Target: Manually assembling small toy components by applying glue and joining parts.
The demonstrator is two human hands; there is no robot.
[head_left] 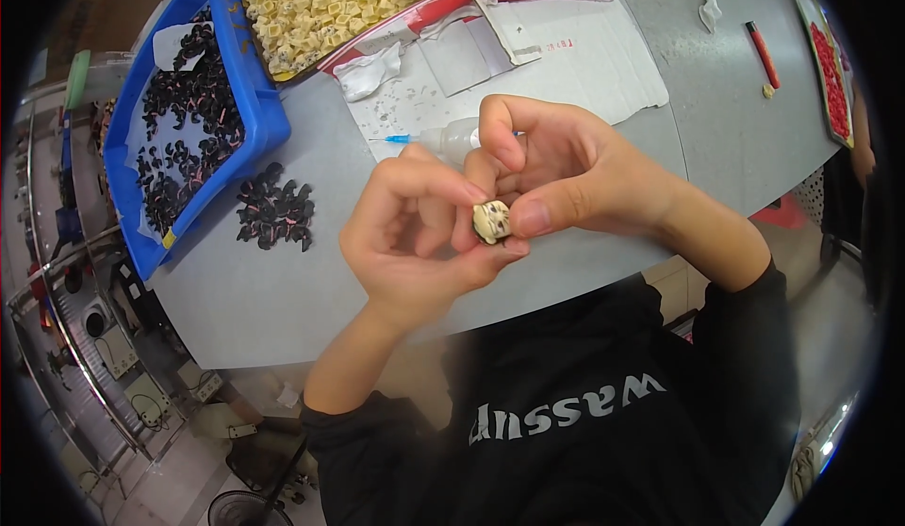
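Observation:
A small cream doll head (491, 222) with a painted face is between my two hands above the table. My left hand (405, 229) pinches it from the left with thumb and forefinger. My right hand (575, 168) is closed too, its thumb pressing the head's right side; its other fingers curl behind, partly hidden. A dark bit shows along the head's lower left edge, too small to make out. Just behind my hands lies a clear squeeze bottle (445, 138) with a blue needle tip, partly covered by my fingers.
At left stands a blue bin (269, 121) of small black curved pieces, with a loose pile (274, 209) beside it. A tray of cream heads (358, 3) is at the back. Cardboard (594, 64), crumpled tissue (369, 72) and a red pen (763, 55) lie on the table.

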